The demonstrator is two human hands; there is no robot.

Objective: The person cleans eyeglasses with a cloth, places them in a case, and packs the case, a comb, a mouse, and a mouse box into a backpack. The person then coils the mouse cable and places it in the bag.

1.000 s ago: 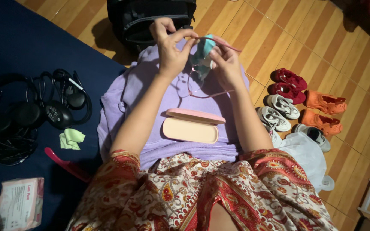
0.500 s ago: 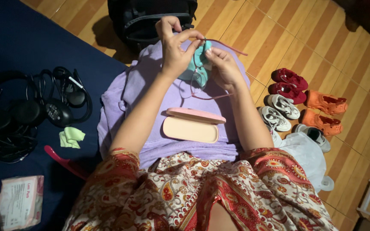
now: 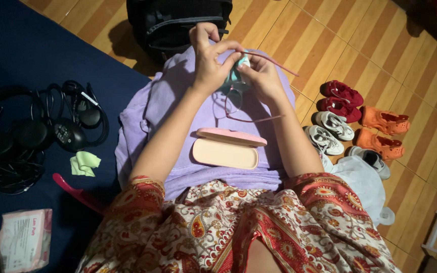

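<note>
hands work a teal cloth over pink-framed glasses above a lap.

the left hand pinches the pink glasses by the frame near one arm, steadying them, while the right hand presses the teal cloth against a lens, thumb and fingers closed on it. both are held up just beyond the open pink case, which lies on the lilac towel across the lap, likely kept near for the glasses. shoes line the wooden floor to the case's right.

Open case on lap towel, headphones left, shoes right
</note>
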